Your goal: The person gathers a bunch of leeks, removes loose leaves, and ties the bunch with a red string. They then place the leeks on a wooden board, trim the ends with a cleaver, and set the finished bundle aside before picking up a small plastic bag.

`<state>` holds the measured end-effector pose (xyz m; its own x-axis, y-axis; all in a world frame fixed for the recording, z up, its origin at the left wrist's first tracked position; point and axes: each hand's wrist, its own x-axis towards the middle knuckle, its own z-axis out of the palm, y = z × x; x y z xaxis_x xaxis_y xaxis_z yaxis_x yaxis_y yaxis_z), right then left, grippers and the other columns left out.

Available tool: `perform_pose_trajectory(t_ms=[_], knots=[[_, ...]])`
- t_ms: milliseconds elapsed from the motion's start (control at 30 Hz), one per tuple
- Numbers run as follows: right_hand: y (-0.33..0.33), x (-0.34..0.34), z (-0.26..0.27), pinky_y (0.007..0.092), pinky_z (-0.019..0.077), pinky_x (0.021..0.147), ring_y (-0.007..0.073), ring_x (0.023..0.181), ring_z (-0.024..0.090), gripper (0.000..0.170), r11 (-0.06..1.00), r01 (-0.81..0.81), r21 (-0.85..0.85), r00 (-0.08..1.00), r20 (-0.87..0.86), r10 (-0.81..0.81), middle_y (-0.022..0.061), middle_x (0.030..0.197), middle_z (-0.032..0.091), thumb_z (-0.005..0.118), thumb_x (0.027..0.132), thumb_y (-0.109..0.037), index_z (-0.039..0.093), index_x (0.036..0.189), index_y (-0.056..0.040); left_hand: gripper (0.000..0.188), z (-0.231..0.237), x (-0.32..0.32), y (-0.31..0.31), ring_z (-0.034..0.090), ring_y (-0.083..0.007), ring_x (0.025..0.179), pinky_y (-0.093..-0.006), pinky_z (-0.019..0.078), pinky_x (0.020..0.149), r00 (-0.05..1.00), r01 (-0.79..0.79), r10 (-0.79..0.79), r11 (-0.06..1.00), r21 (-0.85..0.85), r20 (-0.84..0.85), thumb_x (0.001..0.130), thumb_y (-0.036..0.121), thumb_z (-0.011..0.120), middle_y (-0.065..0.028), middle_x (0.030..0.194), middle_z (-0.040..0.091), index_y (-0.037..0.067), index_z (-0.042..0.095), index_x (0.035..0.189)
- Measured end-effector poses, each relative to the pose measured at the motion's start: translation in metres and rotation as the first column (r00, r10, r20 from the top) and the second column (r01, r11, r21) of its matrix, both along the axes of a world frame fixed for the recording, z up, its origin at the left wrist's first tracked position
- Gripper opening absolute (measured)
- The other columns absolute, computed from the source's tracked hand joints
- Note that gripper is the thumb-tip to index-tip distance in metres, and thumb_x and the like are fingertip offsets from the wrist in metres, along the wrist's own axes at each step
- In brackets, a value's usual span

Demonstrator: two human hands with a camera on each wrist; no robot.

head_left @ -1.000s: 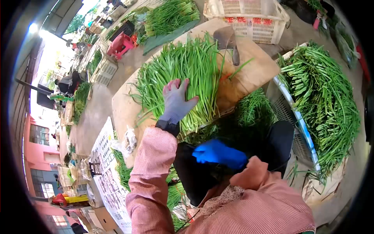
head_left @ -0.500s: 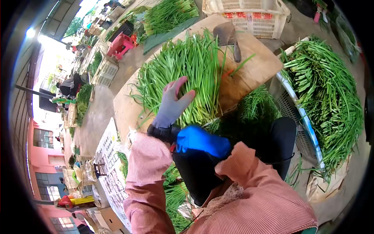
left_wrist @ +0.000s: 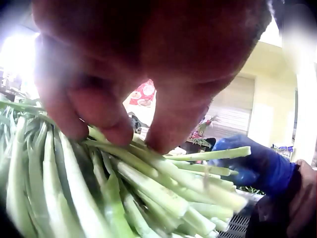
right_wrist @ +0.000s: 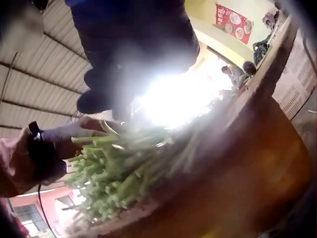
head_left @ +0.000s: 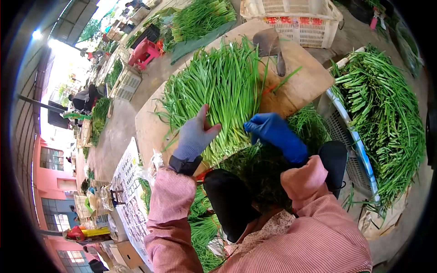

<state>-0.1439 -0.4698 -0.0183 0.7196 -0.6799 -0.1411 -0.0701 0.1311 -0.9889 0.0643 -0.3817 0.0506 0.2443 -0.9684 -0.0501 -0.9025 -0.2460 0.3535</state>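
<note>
— Hand status?
— Left hand (head_left: 193,136): thumb and fingers apart, touching green stalks (head_left: 218,86) at seven o'clock. Right hand (head_left: 277,136): four o'clock, fingers bent; cannot tell whether pinching.
— Stalk location?
— On the board (head_left: 300,86).

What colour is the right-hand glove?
The right-hand glove is blue, seen best in the head view.

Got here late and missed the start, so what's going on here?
A person has a pile of long green stalks on a board. Their gray-gloved left hand touches it, while the blue-gloved right hand is by the pale ends; whether it grips any is unclear. A broad blade lies beside the pile.
</note>
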Motion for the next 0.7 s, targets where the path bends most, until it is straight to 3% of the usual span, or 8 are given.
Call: perform_pose_trajectory(t_ms=[133, 200, 267, 367, 400, 467, 533, 700], knots=[[-0.001, 0.023, -0.022, 0.0286, 0.0448, 0.051, 0.0121, 0.051, 0.057, 0.025, 0.999, -0.045, -0.016, 0.998, -0.036, 0.045, 0.0060, 0.059, 0.062, 0.061, 0.085, -0.025, 0.063, 0.076, -0.0023, 0.064, -0.007, 0.008, 0.003, 0.050, -0.0102, 0.053, -0.0258, 0.0404, 0.051, 0.995, -0.024, 0.022, 1.000, -0.016, -0.101, 0.078, 0.014, 0.061, -0.0028, 0.060, 0.052, -0.004, 0.037, 0.134], [-0.005, 0.038, -0.031, 0.0265, 0.0452, 0.049, 0.0101, 0.051, 0.057, 0.022, 0.939, -0.069, -0.337, 0.988, -0.152, 0.018, 0.0044, 0.059, 0.061, 0.066, 0.082, -0.022, 0.063, 0.077, -0.0011, 0.064, -0.004, 0.014, 0.006, 0.048, -0.0069, 0.055, -0.0230, 0.0394, 0.052, 0.965, -0.055, 0.052, 0.998, -0.003, -0.257, 0.078, 0.009, 0.059, 0.0007, 0.062, 0.050, -0.005, 0.035, 0.135], [-0.010, 0.041, -0.031, 0.0291, 0.0462, 0.050, 0.0126, 0.052, 0.059, 0.024, 0.943, -0.095, -0.320, 0.986, -0.161, 0.044, 0.0055, 0.059, 0.061, 0.068, 0.079, -0.024, 0.063, 0.076, -0.0008, 0.064, -0.002, 0.015, 0.013, 0.046, -0.0049, 0.057, -0.0210, 0.0389, 0.053, 0.937, -0.056, 0.040, 0.998, -0.035, -0.347, 0.078, 0.006, 0.058, 0.0032, 0.064, 0.048, -0.004, 0.034, 0.136], [-0.012, 0.042, -0.028, 0.0315, 0.0469, 0.053, 0.0163, 0.053, 0.060, 0.027, 0.952, -0.126, -0.279, 0.955, -0.293, 0.040, 0.0081, 0.060, 0.061, 0.069, 0.077, -0.028, 0.063, 0.076, -0.0019, 0.063, 0.003, 0.003, 0.022, 0.044, -0.0041, 0.058, -0.0192, 0.0368, 0.053, 0.795, -0.131, 0.099, 0.991, -0.009, -0.598, 0.078, 0.004, 0.058, 0.0041, 0.067, 0.047, -0.004, 0.034, 0.135], [-0.012, 0.044, -0.029, 0.0330, 0.0474, 0.055, 0.0190, 0.055, 0.061, 0.029, 0.921, -0.127, -0.369, 0.948, -0.317, 0.004, 0.0099, 0.061, 0.062, 0.068, 0.076, -0.031, 0.063, 0.077, -0.0027, 0.063, 0.000, 0.002, 0.021, 0.044, -0.0041, 0.058, -0.0192, 0.0368, 0.053, 0.795, -0.131, 0.098, 0.991, -0.010, -0.599, 0.078, 0.004, 0.058, 0.0041, 0.067, 0.047, -0.004, 0.034, 0.135], [-0.012, 0.047, -0.032, 0.0345, 0.0478, 0.058, 0.0216, 0.057, 0.062, 0.030, 0.881, -0.132, -0.455, 0.941, -0.337, -0.033, 0.0117, 0.063, 0.063, 0.067, 0.076, -0.034, 0.064, 0.078, -0.0036, 0.064, -0.006, 0.002, 0.022, 0.041, -0.0038, 0.058, -0.0185, 0.0355, 0.053, 0.924, 0.001, 0.012, 0.999, 0.032, -0.382, 0.078, 0.005, 0.060, 0.0045, 0.067, 0.045, -0.004, 0.033, 0.136], [-0.012, 0.048, -0.027, 0.0373, 0.0481, 0.062, 0.0269, 0.063, 0.063, 0.032, 0.837, -0.218, -0.501, 0.899, -0.437, -0.027, 0.0130, 0.067, 0.063, 0.065, 0.075, -0.037, 0.064, 0.080, -0.0055, 0.066, -0.010, 0.003, 0.021, 0.041, -0.0035, 0.058, -0.0183, 0.0349, 0.053, 0.925, 0.042, -0.037, 0.999, 0.006, -0.378, 0.079, 0.008, 0.062, 0.0046, 0.067, 0.045, -0.004, 0.032, 0.137], [-0.014, 0.052, -0.036, 0.0406, 0.0481, 0.062, 0.0327, 0.064, 0.062, 0.029, 0.772, -0.202, -0.603, 0.910, -0.407, -0.080, 0.0155, 0.068, 0.062, 0.062, 0.076, -0.035, 0.064, 0.076, -0.0059, 0.063, -0.001, 0.001, 0.020, 0.040, -0.0043, 0.057, -0.0199, 0.0351, 0.052, 0.949, 0.041, -0.036, 0.999, 0.010, -0.314, 0.081, 0.014, 0.062, 0.0036, 0.065, 0.045, -0.004, 0.035, 0.135]])
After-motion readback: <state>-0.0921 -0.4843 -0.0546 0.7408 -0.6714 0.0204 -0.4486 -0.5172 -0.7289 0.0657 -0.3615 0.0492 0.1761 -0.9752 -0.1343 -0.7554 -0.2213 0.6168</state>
